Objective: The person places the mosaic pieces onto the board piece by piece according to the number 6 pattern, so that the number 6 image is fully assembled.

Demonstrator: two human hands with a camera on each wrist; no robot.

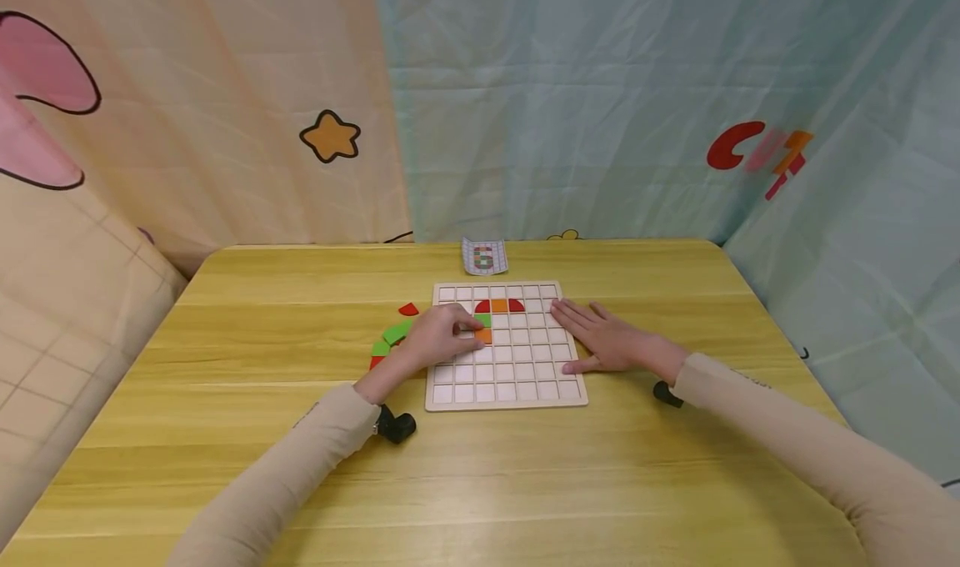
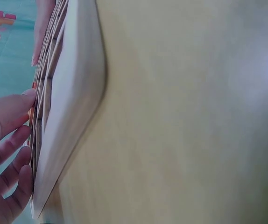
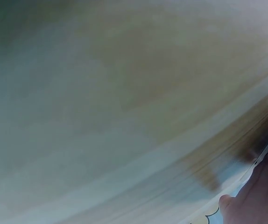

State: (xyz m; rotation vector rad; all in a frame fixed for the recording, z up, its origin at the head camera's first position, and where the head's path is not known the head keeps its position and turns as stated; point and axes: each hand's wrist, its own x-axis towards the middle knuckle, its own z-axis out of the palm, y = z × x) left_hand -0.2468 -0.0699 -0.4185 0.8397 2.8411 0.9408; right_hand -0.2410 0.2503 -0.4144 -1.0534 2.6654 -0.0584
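Note:
A pale wooden grid board (image 1: 506, 393) lies on the table. My left hand (image 1: 437, 333) reaches over its left side, thumb and forefinger pinching an orange square tile (image 1: 484, 336) at a cell. Just above that tile is a green tile (image 1: 483, 321), partly behind the fingers. Farther up sit a red quarter-round tile (image 1: 482, 307), an orange square between, and another red quarter-round (image 1: 516, 306). Spread across the board's right edge, my right hand (image 1: 607, 339) rests with straight fingers. The left wrist view shows the left hand (image 2: 5, 154) low beside the board's edge.
Loose green tiles (image 1: 397, 332) and red pieces lie left of the board, one red quarter-round (image 1: 408, 309) apart from the others. A small printed card (image 1: 484, 258) with a coloured figure lies behind the board. A patterned curtain (image 1: 525, 133) hangs along the table's back edge.

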